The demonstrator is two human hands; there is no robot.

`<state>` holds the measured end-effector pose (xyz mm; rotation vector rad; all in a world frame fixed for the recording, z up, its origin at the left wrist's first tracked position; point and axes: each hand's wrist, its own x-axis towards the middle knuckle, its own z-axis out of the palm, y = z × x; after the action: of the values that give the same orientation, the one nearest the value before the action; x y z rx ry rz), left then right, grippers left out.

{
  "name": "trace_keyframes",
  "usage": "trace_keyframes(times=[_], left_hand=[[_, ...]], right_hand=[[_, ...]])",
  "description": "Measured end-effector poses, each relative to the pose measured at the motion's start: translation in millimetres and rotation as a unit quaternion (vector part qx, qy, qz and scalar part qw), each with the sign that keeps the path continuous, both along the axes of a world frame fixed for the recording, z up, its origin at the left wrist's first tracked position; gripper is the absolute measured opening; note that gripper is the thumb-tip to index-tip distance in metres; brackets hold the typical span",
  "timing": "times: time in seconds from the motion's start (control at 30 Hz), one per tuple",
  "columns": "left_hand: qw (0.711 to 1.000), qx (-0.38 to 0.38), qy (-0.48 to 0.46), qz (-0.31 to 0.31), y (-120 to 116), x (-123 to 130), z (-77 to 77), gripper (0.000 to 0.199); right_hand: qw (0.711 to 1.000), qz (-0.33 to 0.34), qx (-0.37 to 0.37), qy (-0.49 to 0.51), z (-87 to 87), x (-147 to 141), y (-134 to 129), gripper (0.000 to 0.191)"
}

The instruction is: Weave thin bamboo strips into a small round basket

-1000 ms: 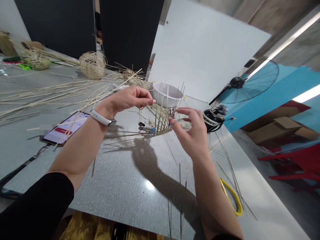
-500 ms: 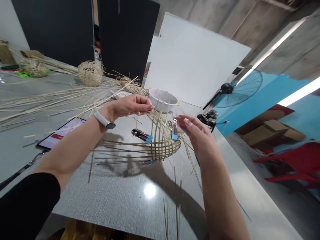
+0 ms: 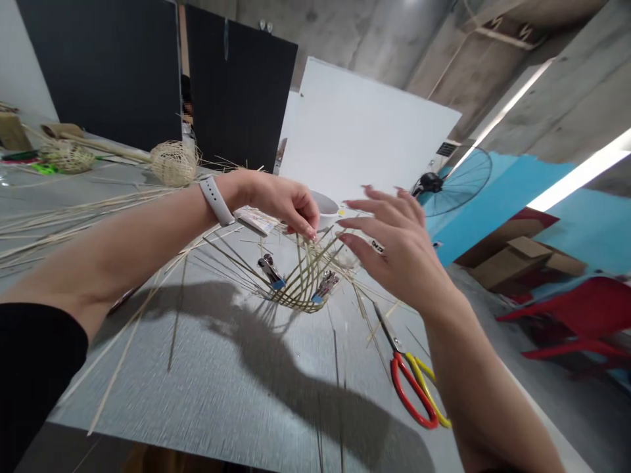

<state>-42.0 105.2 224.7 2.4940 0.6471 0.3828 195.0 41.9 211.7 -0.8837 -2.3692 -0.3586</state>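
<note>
A half-woven bamboo basket [image 3: 298, 299] rests on the table, its loose strips fanning up and out to the left. My left hand [image 3: 290, 205] is closed in a pinch on the upper ends of bamboo strips [image 3: 309, 251] above the weave. Just right of the strips, my right hand [image 3: 389, 233] is raised with its fingers spread; the thumb tip is close to one strip, and whether they touch I cannot tell. One metal clip with a blue tip [image 3: 271, 271] grips the basket's left side, and another clip [image 3: 325, 287] sits at its right.
Scissors [image 3: 411, 381] with red and yellow handles lie on the table near my right forearm. A white basin [image 3: 325, 203] stands behind the basket. Loose bamboo strips [image 3: 98, 213] spread over the left side, with a round woven ball [image 3: 173, 163] behind. A fan [image 3: 456, 182] stands at back right.
The basket has turned and tipped, so its strips now point more upward. My left hand has moved slightly right; my right hand's fingers have spread. The scissors have come into sight.
</note>
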Motion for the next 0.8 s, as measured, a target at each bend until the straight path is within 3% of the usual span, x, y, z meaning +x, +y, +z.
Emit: trace_keyframes(times=[0.17,0.37,0.67,0.8], left_hand=[[0.995,-0.034,0.072,-0.053,-18,20,8.2,0.016],[0.993,-0.039,0.1,-0.052,-34,22,7.3,0.014],[0.987,-0.146,0.069,0.005,-47,12,-2.8,0.004],[0.983,-0.167,0.054,0.055,-49,4,-8.7,0.004]], right_hand=[[0.96,0.09,-0.175,-0.197,18.4,-2,8,0.02],[0.911,0.109,-0.331,-0.219,35.0,-8,7,0.019],[0.875,0.114,-0.42,-0.211,19.6,-21,4,0.019],[0.881,0.114,-0.411,-0.204,16.0,-20,2,0.017]])
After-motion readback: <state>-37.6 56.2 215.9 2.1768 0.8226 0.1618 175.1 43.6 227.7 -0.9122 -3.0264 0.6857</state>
